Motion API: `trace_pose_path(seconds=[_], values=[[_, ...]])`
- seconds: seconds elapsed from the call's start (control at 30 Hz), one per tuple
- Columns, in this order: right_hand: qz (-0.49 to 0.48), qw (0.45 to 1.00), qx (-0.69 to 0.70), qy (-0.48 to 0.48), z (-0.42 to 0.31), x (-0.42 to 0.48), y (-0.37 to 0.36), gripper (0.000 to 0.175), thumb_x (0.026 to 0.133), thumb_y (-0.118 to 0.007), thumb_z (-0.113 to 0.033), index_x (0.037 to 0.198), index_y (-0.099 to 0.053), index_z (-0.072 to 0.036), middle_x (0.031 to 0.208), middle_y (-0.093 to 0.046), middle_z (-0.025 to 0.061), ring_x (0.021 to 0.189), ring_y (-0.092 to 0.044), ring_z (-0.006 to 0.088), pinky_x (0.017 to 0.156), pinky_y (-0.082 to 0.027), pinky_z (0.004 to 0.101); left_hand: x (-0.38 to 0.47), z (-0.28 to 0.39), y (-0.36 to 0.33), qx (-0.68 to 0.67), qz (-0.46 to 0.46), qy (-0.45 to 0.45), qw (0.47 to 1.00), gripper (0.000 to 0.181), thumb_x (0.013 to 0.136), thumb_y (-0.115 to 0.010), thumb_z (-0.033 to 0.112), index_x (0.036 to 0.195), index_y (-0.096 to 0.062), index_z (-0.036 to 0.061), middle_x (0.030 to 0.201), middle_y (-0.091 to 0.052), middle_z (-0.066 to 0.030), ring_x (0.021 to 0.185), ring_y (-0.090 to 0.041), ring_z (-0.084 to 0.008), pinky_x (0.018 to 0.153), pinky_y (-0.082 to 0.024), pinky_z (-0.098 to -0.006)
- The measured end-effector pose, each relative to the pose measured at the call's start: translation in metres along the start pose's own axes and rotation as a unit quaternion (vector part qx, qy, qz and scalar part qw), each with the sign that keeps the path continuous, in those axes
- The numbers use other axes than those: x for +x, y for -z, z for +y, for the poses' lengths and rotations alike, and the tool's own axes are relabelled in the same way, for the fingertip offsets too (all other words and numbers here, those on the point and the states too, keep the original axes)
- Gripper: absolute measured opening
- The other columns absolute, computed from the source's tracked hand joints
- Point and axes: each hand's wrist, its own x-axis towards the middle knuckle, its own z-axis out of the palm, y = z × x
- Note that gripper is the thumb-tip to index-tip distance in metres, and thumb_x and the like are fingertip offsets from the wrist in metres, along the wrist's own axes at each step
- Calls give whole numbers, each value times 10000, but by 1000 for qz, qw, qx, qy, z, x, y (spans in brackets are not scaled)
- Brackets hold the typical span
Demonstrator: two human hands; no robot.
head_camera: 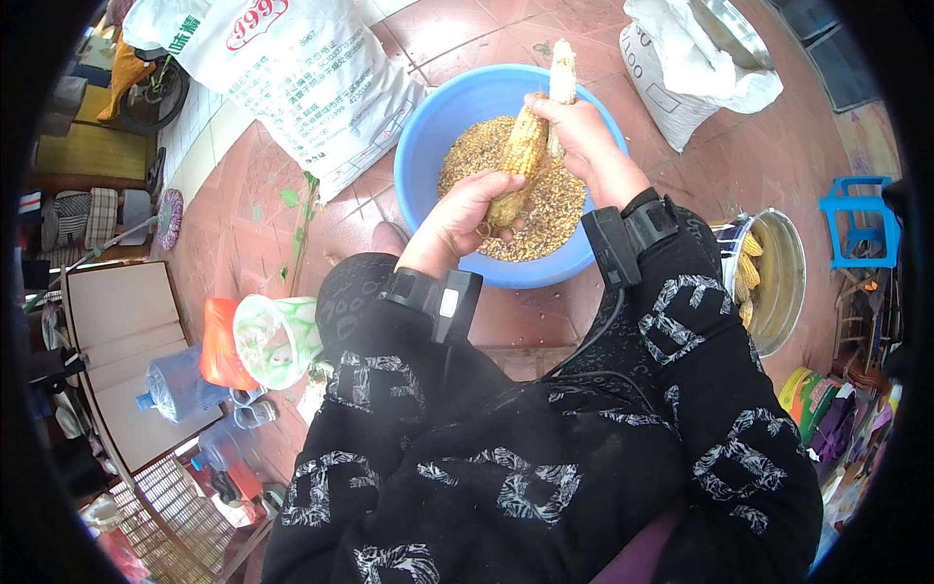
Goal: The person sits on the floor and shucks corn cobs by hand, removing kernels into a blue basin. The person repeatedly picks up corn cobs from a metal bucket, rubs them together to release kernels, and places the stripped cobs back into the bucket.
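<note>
Over a blue plastic basin [421,157], my left hand [474,212] grips the lower end of a yellow corn cob [524,142] that still bears kernels. My right hand [587,142] holds a pale, stripped cob [562,71] pointing upward, pressed alongside the yellow one. The thumb of that hand also touches the yellow cob's upper end. Loose corn kernels [525,243], yellow mixed with dark ones, cover the bottom of the basin. Part of the heap is hidden behind my hands and the cobs.
A large white woven sack [314,87] stands left of the basin, and another white sack [657,87] at the upper right. To the right, a metal bucket [784,292] holds several corn cobs [748,270]. A blue stool [861,219] and a green-white bin [270,343] flank me.
</note>
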Motion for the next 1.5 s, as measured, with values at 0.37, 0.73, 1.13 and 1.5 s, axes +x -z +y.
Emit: trace_pose_path(seconds=[0.37,0.73,1.13,1.5], values=[[-68,980,179,-58,-8,-1,9,235,932,-613,-244,1014,-574,-27,948,-638,105,857,-644,217,769,-539,355,-5,0,-8,42,-6,-28,999,418,850,-654,245,1196,-516,56,878,-633,-90,632,-625,-186,479,-486,-283],[24,988,132,-72,14,11,7,266,915,-633,-276,936,-564,-20,784,-586,88,680,-582,196,623,-486,329,4,-21,-19,514,255,-165,802,609,738,-727,192,1251,-485,-28,1025,-649,-176,926,-650,-243,778,-519,-344],[-60,980,169,-86,12,7,0,198,926,-606,-200,971,-539,-18,787,-610,108,688,-630,225,629,-537,372,-3,-10,-16,-3,-25,-19,999,487,755,-710,95,1191,-507,19,899,-625,-83,744,-630,-179,600,-544,-320],[-46,979,172,-96,23,8,1,191,932,-582,-186,1001,-569,-9,855,-640,124,761,-645,238,702,-540,379,10,-26,-19,353,219,-91,905,615,716,-727,139,1246,-478,-49,1014,-645,-155,861,-649,-182,673,-537,-301]])
